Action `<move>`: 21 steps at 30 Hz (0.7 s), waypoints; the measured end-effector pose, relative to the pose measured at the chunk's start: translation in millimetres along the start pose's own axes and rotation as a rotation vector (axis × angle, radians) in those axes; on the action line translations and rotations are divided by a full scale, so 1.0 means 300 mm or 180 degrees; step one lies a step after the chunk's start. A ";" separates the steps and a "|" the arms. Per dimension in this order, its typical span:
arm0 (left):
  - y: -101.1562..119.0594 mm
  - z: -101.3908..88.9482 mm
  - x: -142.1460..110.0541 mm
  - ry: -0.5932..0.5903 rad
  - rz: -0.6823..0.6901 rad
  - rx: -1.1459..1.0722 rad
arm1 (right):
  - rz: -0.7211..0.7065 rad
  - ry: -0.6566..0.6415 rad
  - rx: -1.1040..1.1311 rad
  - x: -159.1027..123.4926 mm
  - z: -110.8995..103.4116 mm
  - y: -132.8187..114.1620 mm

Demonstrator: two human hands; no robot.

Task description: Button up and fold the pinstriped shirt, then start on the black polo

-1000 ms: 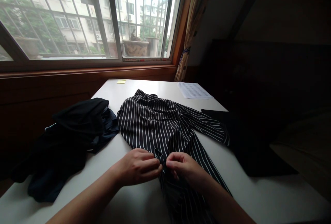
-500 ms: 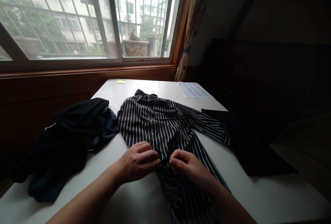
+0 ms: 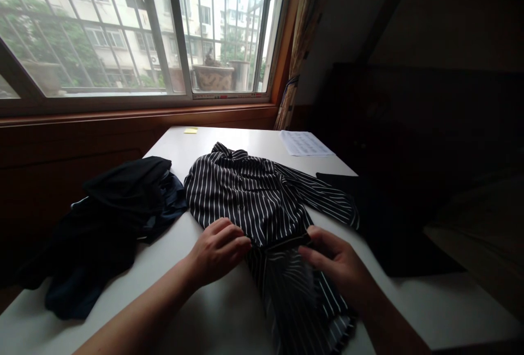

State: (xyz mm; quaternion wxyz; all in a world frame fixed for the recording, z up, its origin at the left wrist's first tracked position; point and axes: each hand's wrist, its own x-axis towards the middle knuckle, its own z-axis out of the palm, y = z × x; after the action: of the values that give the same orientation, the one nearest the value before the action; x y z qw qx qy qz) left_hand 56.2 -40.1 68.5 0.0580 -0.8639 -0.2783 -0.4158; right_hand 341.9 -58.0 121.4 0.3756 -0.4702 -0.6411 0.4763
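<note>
A black shirt with white stripes (image 3: 241, 191) lies across the white table (image 3: 229, 311), its collar at the far end and one sleeve (image 3: 323, 196) stretched to the right. My left hand (image 3: 221, 248) is closed on the shirt's edge at its left side, fingertips gripping the cloth. My right hand (image 3: 333, 256) pinches the same edge farther right, thumb below and fingers above. Between the two hands the edge runs as a dark, nearly straight line. Nearer me, a lower striped part of the shirt hangs loosely and looks slightly blurred.
Dark clothes (image 3: 123, 202) are heaped on the left of the table. Another dark cloth (image 3: 393, 235) lies at the right. Printed paper sheets (image 3: 305, 143) and a yellow sticky note (image 3: 190, 131) sit near the far edge, below a barred window (image 3: 221, 27).
My right hand has moved right, away from my left hand, drawing the shirt's edge out between them. My left hand has barely shifted.
</note>
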 end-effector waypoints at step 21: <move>0.152 0.210 -0.041 -0.0905 -0.0904 0.0645 | -0.0433 0.1113 0.1262 0.110 0.011 -0.062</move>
State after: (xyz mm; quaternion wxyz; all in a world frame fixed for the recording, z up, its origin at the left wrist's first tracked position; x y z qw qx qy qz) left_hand 117.3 -62.6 24.5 0.0456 -0.8557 -0.4429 -0.2638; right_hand 325.2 -29.0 139.4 0.5964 -0.4185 -0.4908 0.4778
